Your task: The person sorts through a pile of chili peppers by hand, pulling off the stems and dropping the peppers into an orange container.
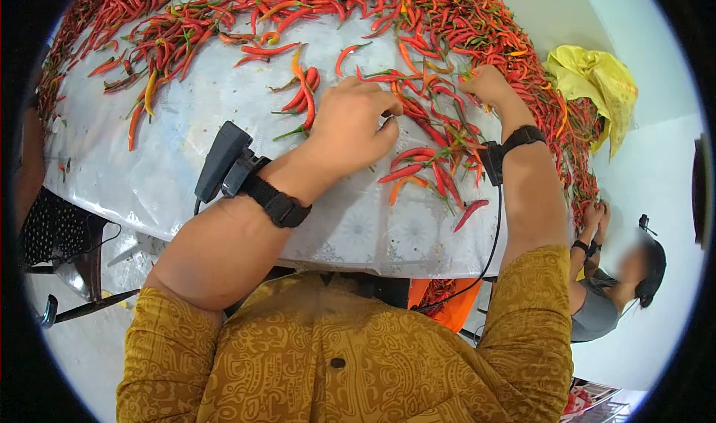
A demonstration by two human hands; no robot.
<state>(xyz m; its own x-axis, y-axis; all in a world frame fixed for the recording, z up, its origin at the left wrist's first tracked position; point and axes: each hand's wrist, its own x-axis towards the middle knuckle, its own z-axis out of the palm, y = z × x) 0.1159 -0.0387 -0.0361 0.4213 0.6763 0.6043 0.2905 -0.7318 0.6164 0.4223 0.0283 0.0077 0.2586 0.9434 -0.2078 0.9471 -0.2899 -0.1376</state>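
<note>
Over the middle of the table, my left hand [354,121] is closed, its fingers curled downward and its thumb bent toward them. Whatever its fingers hold is hidden beneath the hand. Right beside it, to the left, lie a few red chili peppers [304,99] with green stems. My right hand [494,87] reaches into the edge of the chili pile [477,28], fingers bent and pressed together at the tips. What those fingertips grip is too small to make out. Loose red and orange chilies [440,173] lie between and below my hands.
A clear plastic sheet covers the table [224,73]. Chilies are heaped along its far and right sides. A yellow sack [597,87] lies at the right edge. Another person [615,289] works at the right side; a cable [496,251] hangs from my right wrist.
</note>
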